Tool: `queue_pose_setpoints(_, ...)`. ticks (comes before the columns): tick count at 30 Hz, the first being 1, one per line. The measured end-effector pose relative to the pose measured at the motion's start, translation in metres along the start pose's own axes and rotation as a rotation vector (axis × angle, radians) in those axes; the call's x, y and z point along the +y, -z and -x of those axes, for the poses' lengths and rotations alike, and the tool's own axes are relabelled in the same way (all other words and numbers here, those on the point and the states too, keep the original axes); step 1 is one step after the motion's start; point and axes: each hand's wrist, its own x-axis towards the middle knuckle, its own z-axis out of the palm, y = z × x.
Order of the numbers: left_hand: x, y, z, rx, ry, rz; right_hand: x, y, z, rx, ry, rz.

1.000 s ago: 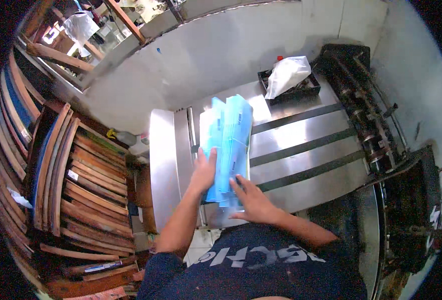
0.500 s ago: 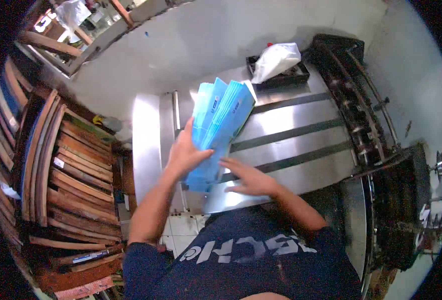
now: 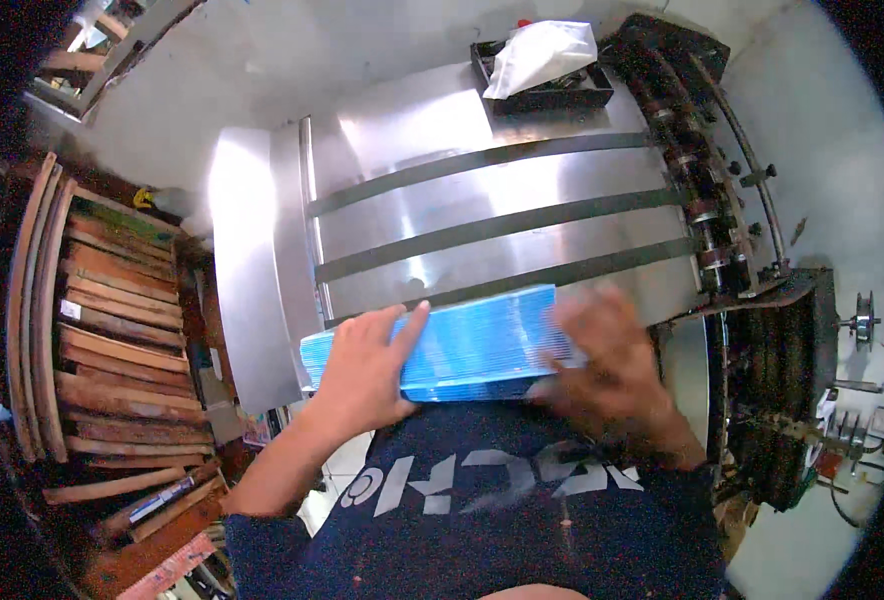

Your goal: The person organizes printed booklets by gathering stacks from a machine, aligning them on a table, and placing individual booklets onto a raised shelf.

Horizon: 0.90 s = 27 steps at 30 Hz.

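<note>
A stack of blue printed folded sheets (image 3: pixel 482 340) lies lengthwise in front of my body, its many thin edges turned up. My left hand (image 3: pixel 367 365) is closed around its left part, with the thumb along the top. At the right end of the stack is my right hand (image 3: pixel 607 350), smeared by motion. Whether its fingers grip the sheets or only touch them cannot be made out. Beyond the stack is a shiny metal table (image 3: pixel 422 285) crossed by dark belts (image 3: pixel 512 215).
A black tray (image 3: pixel 552 98) with a white plastic bag (image 3: pixel 547 58) stands at the back of the table. Along the right runs a dark roller mechanism (image 3: pixel 702 210). Wooden boards (image 3: pixel 127 340) are stacked in a rack at left. A metal side panel (image 3: pixel 247 260) borders the table.
The fanned, upright sheets have been brought down toward my body and turned sideways into a squared stack. My right hand has moved to its right end. The view has shifted too.
</note>
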Motion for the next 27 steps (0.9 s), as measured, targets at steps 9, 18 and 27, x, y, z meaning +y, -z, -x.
queue_pose_setpoints(9,-0.002,-0.003,0.004,0.112,0.019,-0.062,0.066,-0.045,0.018,-0.224,-0.184,-0.256)
queue_pose_setpoints(18,-0.089,0.007,0.042,-0.109,0.456,0.816,0.075,-0.107,0.049,-0.026,-0.67,-1.54)
queue_pose_setpoints(27,-0.079,-0.093,0.052,0.678,0.142,1.643,0.044,-0.133,0.042,0.348,-0.766,-1.271)
